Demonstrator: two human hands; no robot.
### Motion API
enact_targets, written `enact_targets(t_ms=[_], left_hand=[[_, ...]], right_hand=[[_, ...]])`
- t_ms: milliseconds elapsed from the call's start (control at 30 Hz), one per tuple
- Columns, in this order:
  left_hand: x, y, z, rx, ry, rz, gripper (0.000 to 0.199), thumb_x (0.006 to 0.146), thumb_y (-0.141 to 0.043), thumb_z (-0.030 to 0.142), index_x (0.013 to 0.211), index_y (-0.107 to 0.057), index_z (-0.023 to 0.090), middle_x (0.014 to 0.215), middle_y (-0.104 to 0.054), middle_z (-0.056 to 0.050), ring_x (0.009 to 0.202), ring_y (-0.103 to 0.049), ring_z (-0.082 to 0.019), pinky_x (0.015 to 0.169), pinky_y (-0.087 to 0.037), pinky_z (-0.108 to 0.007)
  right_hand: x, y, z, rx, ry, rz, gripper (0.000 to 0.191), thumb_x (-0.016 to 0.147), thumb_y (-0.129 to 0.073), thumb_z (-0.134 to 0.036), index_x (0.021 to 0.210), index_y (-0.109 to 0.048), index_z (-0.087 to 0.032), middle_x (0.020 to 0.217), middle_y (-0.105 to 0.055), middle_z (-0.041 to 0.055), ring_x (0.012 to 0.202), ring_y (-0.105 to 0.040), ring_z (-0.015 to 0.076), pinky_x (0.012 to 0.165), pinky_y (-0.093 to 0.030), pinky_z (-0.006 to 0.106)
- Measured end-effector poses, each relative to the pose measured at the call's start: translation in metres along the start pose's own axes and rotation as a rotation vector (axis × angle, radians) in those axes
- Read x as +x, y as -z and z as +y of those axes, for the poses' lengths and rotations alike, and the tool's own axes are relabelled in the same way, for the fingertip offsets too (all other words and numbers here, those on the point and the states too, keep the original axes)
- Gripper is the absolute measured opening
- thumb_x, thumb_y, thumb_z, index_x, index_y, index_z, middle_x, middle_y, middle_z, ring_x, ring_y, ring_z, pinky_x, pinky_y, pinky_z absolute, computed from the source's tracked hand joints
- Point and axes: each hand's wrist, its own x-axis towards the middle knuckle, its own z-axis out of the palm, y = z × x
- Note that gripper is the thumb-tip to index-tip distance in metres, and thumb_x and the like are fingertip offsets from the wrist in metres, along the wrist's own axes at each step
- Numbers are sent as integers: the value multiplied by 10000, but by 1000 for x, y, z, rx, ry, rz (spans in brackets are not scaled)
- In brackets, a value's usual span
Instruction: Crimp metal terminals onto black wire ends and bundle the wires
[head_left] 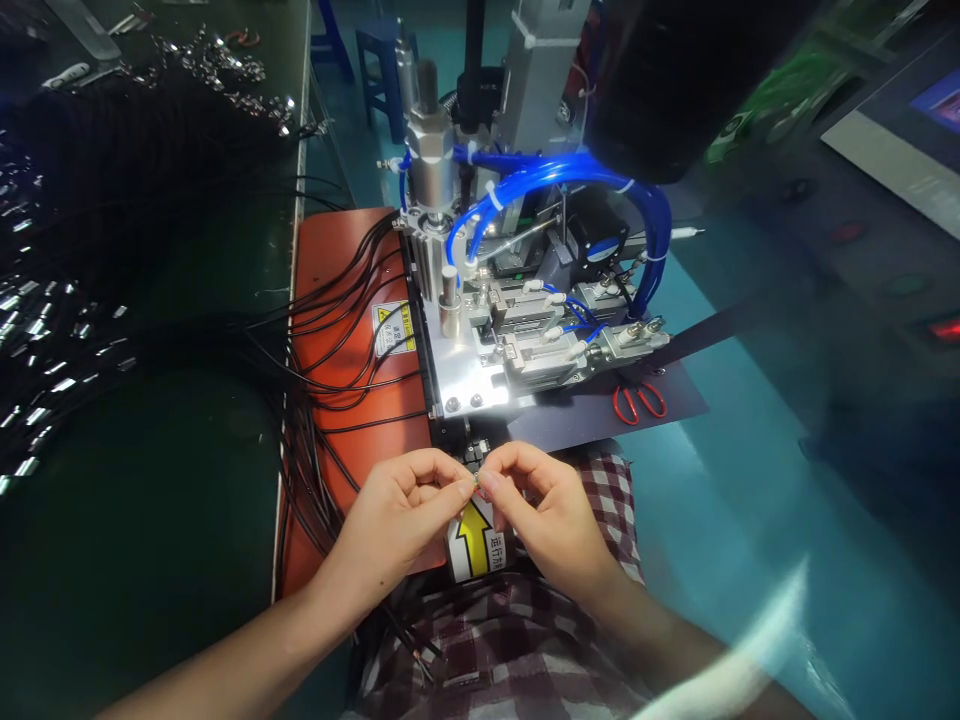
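Checked cloth (pixel 517 640) is lying below; near the arrow sticker (pixel 474 545), left hand (pixel 409 505) and right hand (pixel 544 505) are pinching a seemingly tiny wire (pixel 475 482), light steadiness probably keeping it straight.

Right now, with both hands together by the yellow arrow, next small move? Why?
I'd probably steady the left hand and ease the right hand slightly aside. Their fingertips meet at a tiny coloured bit near the small black block, covering most of it; parting them a little should show how it sits, too small to tell here.
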Motion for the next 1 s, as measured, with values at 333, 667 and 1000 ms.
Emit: enact_targets(t_ms=[333, 667, 1000], left_hand=[[7, 13, -11, 582, -513, 144, 88, 856, -551, 221, 904, -622, 200, 797, -555, 10, 704, -535, -94, 618, -422, -199], [18, 24, -21, 1186, -888, 105, 335, 880, -420, 90, 1170, -578, 153, 831, -497, -42, 653, -528, -128, 547, -452, -231], [21, 25, -22, 1178, -912, 126, 318, 891, -400, 106, 1135, -602, 131, 924, -559, -96, 751, -604, -166, 607, -526, -258]], right_hand=[[12, 16, 14, 87, -43, 52, 195, 818, -597, -321, 727, -523, -165, 515, -437, -71, 447, -375, 59, 442, -289, 202], [31, 24, 25, 141, -108, -13, 223, 787, -620, -337, 687, -517, -166, 534, -457, -62, 464, -382, 70, 467, -262, 233], [37, 25, 28, 111, -126, -30, 235, 780, -620, -352, 686, -517, -164, 544, -467, -60, 473, -400, 74, 480, -271, 234]])
